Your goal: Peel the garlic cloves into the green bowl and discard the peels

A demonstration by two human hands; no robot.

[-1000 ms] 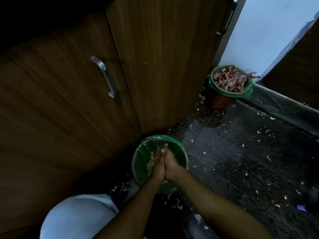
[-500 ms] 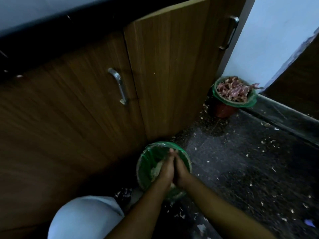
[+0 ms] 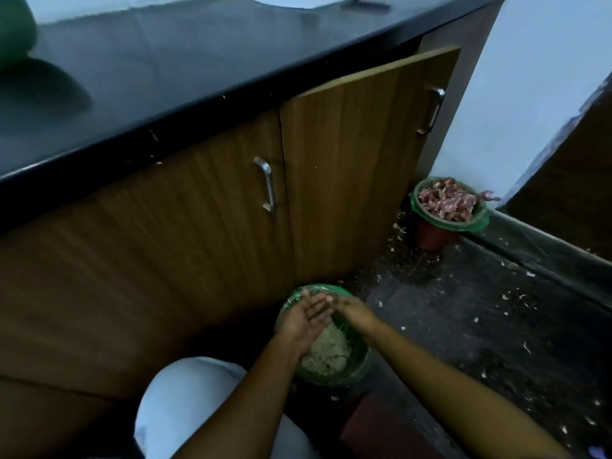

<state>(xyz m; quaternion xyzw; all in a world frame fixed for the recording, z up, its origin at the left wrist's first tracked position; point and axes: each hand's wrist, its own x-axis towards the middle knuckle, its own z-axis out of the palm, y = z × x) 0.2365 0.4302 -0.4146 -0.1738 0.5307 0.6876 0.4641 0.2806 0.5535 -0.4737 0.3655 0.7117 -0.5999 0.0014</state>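
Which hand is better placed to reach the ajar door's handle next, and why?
Likely the right hand: over the green-lined bin it lies toward the door handle; the left hand would cross it.

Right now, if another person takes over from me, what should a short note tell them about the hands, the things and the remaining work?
Left hand: open, palm up, empty, over the green-lined bin.
Right hand: open, apparently empty, fingertips by the left hand's fingers.
Things: pale peels lie in the bin; scraps dot the floor.
Done: peels discarded.
Left: no cloves visible; a blurred green thing on the counter may be the bowl. Check there.
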